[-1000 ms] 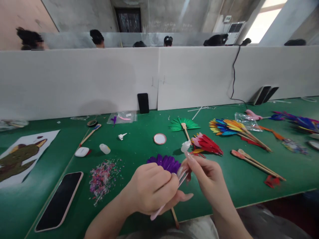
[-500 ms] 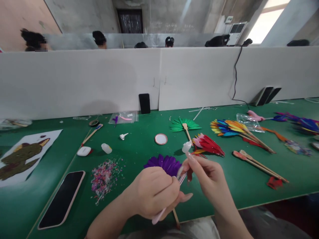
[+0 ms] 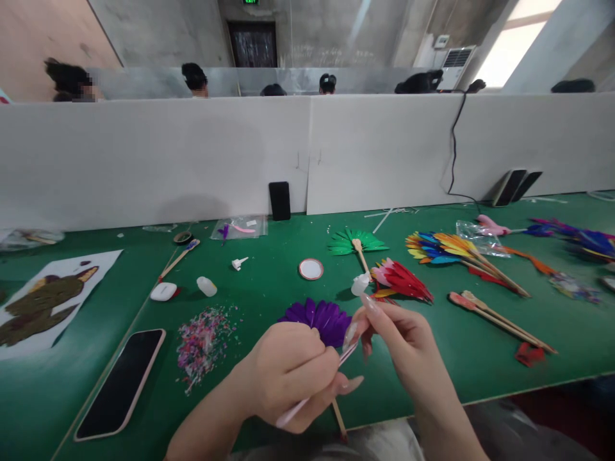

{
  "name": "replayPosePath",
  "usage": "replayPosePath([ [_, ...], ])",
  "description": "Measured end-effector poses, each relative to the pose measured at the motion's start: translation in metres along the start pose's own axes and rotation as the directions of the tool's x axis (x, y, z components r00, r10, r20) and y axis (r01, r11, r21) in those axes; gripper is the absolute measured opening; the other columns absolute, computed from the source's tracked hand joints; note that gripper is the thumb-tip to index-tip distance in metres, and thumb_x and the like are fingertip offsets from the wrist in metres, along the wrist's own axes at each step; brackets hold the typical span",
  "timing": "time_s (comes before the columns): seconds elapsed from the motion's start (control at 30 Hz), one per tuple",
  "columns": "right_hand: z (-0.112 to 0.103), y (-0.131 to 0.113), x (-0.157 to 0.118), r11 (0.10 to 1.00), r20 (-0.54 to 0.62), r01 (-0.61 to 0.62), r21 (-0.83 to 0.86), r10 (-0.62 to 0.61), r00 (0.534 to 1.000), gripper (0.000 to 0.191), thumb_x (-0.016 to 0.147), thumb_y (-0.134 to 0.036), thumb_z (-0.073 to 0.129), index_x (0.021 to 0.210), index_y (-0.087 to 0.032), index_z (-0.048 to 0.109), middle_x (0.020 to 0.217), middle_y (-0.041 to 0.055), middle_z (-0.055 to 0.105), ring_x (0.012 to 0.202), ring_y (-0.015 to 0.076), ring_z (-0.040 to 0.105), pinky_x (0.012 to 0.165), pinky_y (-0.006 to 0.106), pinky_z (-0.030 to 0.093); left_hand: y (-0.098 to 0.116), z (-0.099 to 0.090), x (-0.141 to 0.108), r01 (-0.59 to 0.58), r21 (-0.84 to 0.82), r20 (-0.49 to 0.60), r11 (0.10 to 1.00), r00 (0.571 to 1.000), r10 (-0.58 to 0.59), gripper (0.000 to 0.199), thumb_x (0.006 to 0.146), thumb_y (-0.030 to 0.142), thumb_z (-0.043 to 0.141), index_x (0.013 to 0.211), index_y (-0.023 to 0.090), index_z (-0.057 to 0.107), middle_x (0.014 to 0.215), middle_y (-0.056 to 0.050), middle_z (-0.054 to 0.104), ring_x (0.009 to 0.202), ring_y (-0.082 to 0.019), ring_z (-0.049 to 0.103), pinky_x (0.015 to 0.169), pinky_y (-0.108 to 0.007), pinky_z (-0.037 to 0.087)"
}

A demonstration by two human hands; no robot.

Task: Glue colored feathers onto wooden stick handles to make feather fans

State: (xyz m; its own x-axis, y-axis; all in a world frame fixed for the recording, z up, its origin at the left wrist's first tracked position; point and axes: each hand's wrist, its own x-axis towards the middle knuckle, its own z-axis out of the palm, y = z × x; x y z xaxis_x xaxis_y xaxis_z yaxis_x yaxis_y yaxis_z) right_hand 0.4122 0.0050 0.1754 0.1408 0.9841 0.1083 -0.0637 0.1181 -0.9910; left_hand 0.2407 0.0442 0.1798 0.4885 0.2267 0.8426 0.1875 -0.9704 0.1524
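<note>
Pink tweezers (image 3: 293,412) slant through the left hand (image 3: 298,371), whose fingers are clamped around them. Their upper end points toward the right hand (image 3: 408,339). That hand's thumb and fingers bend in close to the tips; whether they pinch anything between them cannot be told, since the fingers cover the spot.

The tweezers look light, stiff and smooth, with a little spring; they should sit best held midway along the arms, and the polished sides may slide if squeezed loosely. The purple fan (image 3: 319,320) lies on the green table (image 3: 259,288) just beyond the knuckles, partly hidden by the left hand. It is probably very light, its blades soft and easily creased or bent, so the firm place to take it is the stick (image 3: 339,419), which shows below the hands and reaches the near edge of the table.

The small bottle (image 3: 359,285) is just beside the right fingertips and seems easy to knock; the red bundle (image 3: 402,280) sits close behind it, so forward room there is tight. Farther off are the green fan (image 3: 358,242) and the round dish (image 3: 311,269). More room for moving sideways lies between the right hand and the paired sticks (image 3: 504,323). On the other side, loose flakes (image 3: 204,346) spread near the left forearm and could scatter or cling, with the phone (image 3: 120,385) beyond.
</note>
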Motion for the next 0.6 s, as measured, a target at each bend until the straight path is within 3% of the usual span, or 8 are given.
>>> replayPosePath([
  [0.23,-0.002,0.004,0.0,0.995,0.026,-0.043,0.095,0.041,0.999,0.035,0.087,-0.036,0.054,0.064,-0.017,0.072,0.059,0.0042,0.067,0.047,0.0098,0.054,0.043,0.019,0.046,0.002,-0.001,-0.001,0.044,-0.036,-0.009,0.998,0.999,-0.044,0.018,0.088,0.019,0.043,0.077,0.015,0.057,0.056,-0.002,0.059,0.051,-0.012,0.056,0.05,-0.025,0.048],
  [0.4,-0.003,0.01,0.001,0.979,-0.038,-0.058,0.194,0.067,0.997,0.032,0.086,-0.036,0.056,0.064,-0.019,0.071,0.061,0.0023,0.066,0.05,0.0099,0.055,0.042,0.018,0.045,-0.002,-0.002,0.001,0.041,-0.055,-0.006,0.998,0.999,-0.042,0.018,0.087,0.017,0.044,0.076,0.014,0.057,0.056,-0.002,0.059,0.051,-0.012,0.056,0.048,-0.024,0.047],
  [0.6,-0.001,0.011,0.0,0.975,-0.12,-0.04,0.219,0.068,0.99,0.027,0.084,-0.036,0.059,0.069,-0.019,0.073,0.07,0.0039,0.07,0.053,0.0117,0.057,0.046,0.021,0.045,-0.006,0.001,0.002,0.037,-0.009,-0.107,0.999,0.994,-0.038,0.016,0.086,0.017,0.045,0.078,0.014,0.058,0.056,-0.001,0.057,0.051,-0.011,0.054,0.048,-0.023,0.046],
])
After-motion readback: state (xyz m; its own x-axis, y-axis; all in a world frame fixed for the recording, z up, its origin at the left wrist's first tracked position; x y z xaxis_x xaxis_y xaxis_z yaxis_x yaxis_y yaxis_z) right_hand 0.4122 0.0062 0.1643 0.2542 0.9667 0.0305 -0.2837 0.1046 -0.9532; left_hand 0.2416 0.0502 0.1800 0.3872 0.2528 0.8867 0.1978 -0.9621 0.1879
